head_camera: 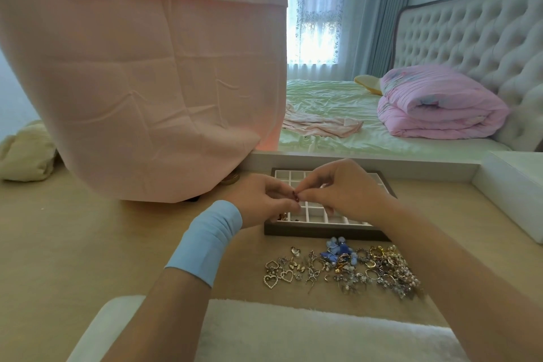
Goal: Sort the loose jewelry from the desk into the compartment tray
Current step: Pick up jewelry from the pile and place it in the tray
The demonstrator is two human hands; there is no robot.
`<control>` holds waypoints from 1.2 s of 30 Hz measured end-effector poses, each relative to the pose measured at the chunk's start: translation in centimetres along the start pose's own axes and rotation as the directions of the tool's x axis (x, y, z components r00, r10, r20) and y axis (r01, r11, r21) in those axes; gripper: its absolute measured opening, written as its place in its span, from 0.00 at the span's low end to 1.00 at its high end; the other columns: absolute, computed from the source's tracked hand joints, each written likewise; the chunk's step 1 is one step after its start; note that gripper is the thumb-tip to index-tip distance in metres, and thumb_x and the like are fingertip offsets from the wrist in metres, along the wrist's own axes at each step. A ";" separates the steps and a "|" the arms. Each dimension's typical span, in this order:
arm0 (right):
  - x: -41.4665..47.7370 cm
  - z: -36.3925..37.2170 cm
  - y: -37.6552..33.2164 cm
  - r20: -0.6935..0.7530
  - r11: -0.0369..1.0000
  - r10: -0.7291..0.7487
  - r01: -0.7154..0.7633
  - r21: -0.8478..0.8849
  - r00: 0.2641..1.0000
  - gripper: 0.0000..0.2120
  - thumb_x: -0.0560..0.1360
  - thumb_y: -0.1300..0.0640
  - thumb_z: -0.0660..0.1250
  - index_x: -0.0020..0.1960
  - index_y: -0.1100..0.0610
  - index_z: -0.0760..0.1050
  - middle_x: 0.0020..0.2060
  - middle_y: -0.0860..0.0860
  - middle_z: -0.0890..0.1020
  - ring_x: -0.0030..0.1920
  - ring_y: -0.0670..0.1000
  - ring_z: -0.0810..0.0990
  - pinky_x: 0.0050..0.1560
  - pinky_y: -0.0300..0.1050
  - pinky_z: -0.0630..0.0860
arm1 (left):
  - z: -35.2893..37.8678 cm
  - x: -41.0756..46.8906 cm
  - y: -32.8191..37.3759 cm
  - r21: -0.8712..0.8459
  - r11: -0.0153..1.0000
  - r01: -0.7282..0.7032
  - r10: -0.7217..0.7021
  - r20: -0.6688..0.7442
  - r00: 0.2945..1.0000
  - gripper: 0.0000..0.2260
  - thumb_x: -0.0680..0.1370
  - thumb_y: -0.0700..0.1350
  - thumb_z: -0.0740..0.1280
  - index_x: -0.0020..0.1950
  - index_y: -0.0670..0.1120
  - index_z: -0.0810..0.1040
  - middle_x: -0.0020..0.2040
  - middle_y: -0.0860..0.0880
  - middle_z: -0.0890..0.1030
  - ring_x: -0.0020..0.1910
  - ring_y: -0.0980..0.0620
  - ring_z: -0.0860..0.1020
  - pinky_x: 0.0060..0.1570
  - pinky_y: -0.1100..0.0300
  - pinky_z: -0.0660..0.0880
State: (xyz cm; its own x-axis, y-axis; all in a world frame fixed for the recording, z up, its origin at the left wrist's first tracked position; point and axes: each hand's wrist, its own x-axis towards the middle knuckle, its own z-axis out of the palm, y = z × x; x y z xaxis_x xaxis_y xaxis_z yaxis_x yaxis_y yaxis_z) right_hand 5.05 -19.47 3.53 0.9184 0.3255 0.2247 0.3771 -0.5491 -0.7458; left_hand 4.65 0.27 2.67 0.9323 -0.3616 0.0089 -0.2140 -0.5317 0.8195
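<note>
Your tray (323,233) has a dark brown frame and white compartments, the small piece (294,194) you pinch is dark red, and the loose jewelry (343,267) mixes gold, silver and pearly white with a cluster of blue. The band (205,239) on your left wrist is light blue, the desk (88,229) pale beige, and the draped cloth (141,82) plain pale pink. The bed sheet (323,103) is pale green, the folded quilt (435,103) pink with a faint flowered print, the pillow (367,84) yellow, the headboard (470,38) cream with a buttoned diamond pattern, and the curtains (382,9) grey-blue.
</note>
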 end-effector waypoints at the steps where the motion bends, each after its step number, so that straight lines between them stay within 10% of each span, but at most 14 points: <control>1: 0.1 0.2 0.2 -0.035 1.000 -0.004 0.004 -0.014 0.999 0.04 0.72 0.56 0.78 0.43 0.47 0.87 0.36 0.41 0.86 0.29 0.41 0.77 0.35 0.37 0.75 | 0.1 0.0 -0.2 -0.039 0.999 0.008 -0.008 -0.021 1.000 0.07 0.72 0.48 0.75 0.50 0.50 0.85 0.42 0.52 0.86 0.30 0.58 0.75 0.41 0.63 0.76; 8: 0.7 1.1 1.8 -0.081 0.997 0.002 -0.008 -0.075 0.997 0.00 0.73 0.50 0.77 0.43 0.45 0.87 0.38 0.40 0.85 0.42 0.38 0.81 0.46 0.38 0.72 | 0.8 0.6 -1.5 -0.100 0.995 -0.006 -0.002 -0.085 0.996 0.06 0.72 0.46 0.75 0.49 0.50 0.85 0.44 0.54 0.86 0.41 0.61 0.81 0.46 0.63 0.74; 12: 0.6 1.1 2.2 -0.066 0.984 0.013 -0.025 -0.178 0.998 0.03 0.76 0.50 0.73 0.43 0.45 0.85 0.40 0.41 0.84 0.45 0.40 0.81 0.53 0.44 0.76 | 1.3 1.0 -2.0 0.281 0.960 -0.005 0.053 -0.164 0.985 0.05 0.74 0.52 0.72 0.48 0.60 0.80 0.45 0.60 0.80 0.40 0.63 0.73 0.47 0.61 0.72; 21: 0.5 2.0 0.7 0.142 0.613 -0.119 0.185 -0.768 0.983 0.07 0.81 0.46 0.64 0.54 0.43 0.80 0.51 0.42 0.79 0.49 0.48 0.79 0.44 0.43 0.70 | 1.9 1.3 -2.5 0.509 0.859 0.051 -0.004 -0.092 0.996 0.17 0.75 0.53 0.66 0.64 0.58 0.74 0.64 0.51 0.70 0.68 0.50 0.62 0.70 0.49 0.63; 29: 1.1 3.2 -0.4 0.227 0.475 -0.081 0.238 -0.847 0.970 0.08 0.80 0.51 0.67 0.57 0.46 0.82 0.51 0.47 0.80 0.48 0.50 0.81 0.49 0.47 0.79 | 1.5 1.0 -2.4 0.463 0.886 0.009 0.039 -0.093 0.995 0.10 0.74 0.53 0.69 0.54 0.59 0.77 0.56 0.53 0.72 0.64 0.50 0.64 0.67 0.49 0.66; 36: 1.2 2.5 0.6 0.138 0.632 -0.005 0.111 -0.767 0.990 0.08 0.78 0.43 0.67 0.53 0.42 0.83 0.49 0.43 0.81 0.48 0.46 0.78 0.47 0.44 0.76 | 1.5 0.8 -2.3 0.441 0.895 -0.057 0.115 -0.104 0.988 0.03 0.74 0.51 0.70 0.43 0.61 0.79 0.45 0.60 0.70 0.52 0.56 0.65 0.61 0.52 0.71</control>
State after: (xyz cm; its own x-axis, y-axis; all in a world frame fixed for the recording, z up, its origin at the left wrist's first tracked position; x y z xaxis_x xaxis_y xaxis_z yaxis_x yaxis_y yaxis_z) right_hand 6.10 -17.48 1.79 0.8911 0.4318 0.1396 0.4315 -0.9015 0.0340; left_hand 5.43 0.05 -0.12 0.9269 -0.3384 0.1623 -0.3738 -0.7935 0.4803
